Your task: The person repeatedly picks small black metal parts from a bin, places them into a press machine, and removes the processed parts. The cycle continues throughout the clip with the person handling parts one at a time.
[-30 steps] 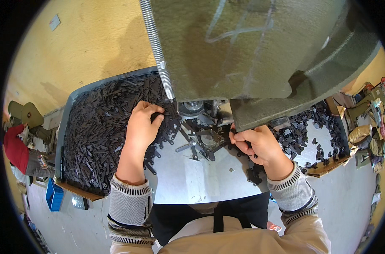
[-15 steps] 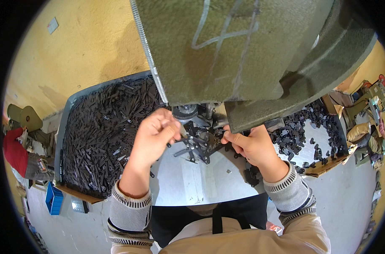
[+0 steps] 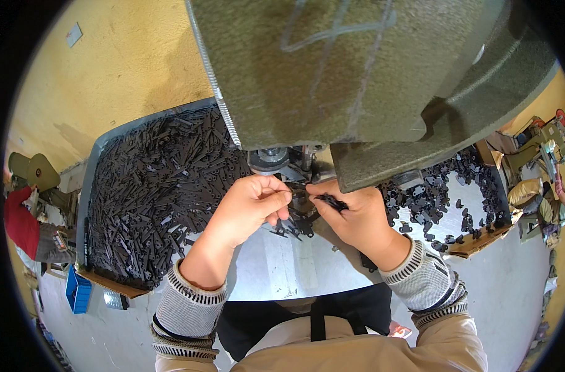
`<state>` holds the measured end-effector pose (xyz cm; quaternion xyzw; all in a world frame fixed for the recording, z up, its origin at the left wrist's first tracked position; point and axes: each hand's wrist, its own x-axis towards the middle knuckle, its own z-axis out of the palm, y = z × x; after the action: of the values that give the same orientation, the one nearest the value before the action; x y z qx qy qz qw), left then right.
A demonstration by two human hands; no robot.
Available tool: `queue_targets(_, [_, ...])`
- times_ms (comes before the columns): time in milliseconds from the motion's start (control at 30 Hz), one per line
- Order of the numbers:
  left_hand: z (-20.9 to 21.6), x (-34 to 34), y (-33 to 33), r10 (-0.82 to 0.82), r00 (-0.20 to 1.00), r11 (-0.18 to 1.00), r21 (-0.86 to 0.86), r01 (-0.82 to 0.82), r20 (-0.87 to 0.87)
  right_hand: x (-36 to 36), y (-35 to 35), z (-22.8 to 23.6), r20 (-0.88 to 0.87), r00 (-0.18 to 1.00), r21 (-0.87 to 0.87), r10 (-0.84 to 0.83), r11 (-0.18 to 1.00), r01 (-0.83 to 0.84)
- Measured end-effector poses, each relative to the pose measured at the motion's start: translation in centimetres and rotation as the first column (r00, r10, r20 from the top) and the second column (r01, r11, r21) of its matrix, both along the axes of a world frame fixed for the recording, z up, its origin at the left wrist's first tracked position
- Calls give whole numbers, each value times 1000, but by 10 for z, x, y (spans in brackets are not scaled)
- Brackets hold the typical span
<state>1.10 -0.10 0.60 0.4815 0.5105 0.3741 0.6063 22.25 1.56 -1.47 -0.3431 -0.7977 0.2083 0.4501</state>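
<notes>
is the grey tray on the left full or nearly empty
Full: the grey tray is heaped with dark flat metal strips almost across its whole floor.

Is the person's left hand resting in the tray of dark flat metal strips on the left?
No: the left hand is at the centre under the green press machine, fingertips close to the right hand, clear of the tray of dark flat metal strips.

The green press head (image 3: 369, 68) hides the tool beneath it; the left hand (image 3: 248, 208) covers whatever its fingertips pinch, and both trays' far ends are masked
</notes>
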Motion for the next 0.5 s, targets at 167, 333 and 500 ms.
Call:
queue_targets(167, [2,-8,0,27,999,998,-61,-24,45,4,1,-1,127,988,8,89,996,-91])
queue_targets(333, [0,-10,2,26,1000,998,-61,-26,8,19,2,18,84,991,-181,102,980,-85])
queue_targets(500, [-1,-10,3,23,1000,999,-36,-24,-11,45,2,44,77,995,-203,61,978,-44])
